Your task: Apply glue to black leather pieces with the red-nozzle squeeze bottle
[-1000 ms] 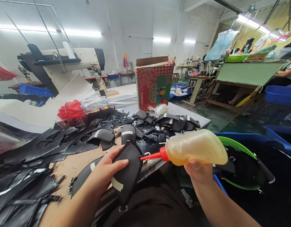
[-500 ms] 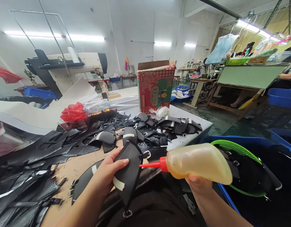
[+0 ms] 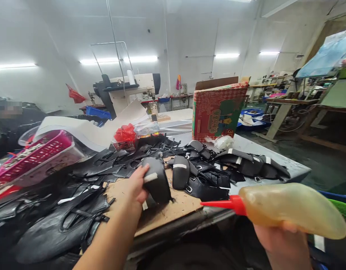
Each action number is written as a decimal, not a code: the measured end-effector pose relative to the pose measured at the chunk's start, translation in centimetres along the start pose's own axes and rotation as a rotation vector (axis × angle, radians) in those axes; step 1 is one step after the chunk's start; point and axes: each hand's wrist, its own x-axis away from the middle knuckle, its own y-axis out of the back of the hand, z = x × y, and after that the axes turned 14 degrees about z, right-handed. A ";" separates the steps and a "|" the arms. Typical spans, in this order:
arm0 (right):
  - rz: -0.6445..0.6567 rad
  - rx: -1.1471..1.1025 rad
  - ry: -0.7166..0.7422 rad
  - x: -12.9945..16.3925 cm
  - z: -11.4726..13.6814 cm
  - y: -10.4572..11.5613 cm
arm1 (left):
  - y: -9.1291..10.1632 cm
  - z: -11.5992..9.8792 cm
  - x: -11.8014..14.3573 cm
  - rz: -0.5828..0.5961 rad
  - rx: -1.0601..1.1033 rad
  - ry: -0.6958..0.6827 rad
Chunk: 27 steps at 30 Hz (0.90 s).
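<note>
My left hand [image 3: 138,185] is closed on the left edge of a curved black leather piece [image 3: 159,183], which has a pale tape strip across it. The piece is over the brown board [image 3: 173,215], and its lower side partly covers whatever lies below. My right hand [image 3: 285,236] is wrapped round a squeeze bottle [image 3: 291,208] of yellowish liquid. The bottle lies nearly level, its red nozzle [image 3: 220,203] pointing left, apart from the leather piece. Just right of the left hand's piece rests another taped black leather piece [image 3: 181,172].
Black leather strap parts [image 3: 68,217] cover the table's left side, with more taped pieces [image 3: 254,163] at right. A printed carton [image 3: 218,112] stands behind. At left are a pink basket [image 3: 35,153] and a person [image 3: 18,116]. A sewing machine [image 3: 125,90] stands at the back.
The view has swung left. My left hand and the bottle have moved apart, and the nozzle is no longer at a leather piece. The buckled piece held earlier cannot be clearly traced.
</note>
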 end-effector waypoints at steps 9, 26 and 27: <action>-0.233 -0.152 -0.061 -3.2 1.8 0.0 | 2.9 -4.0 -3.7 -0.192 0.036 -0.099; -0.757 -0.512 -0.045 -1.8 7.2 9.6 | -17.3 9.4 -6.8 0.514 -0.337 0.182; -0.784 -0.513 -0.023 -1.4 7.8 10.0 | -18.4 10.8 -7.9 0.506 -0.345 0.191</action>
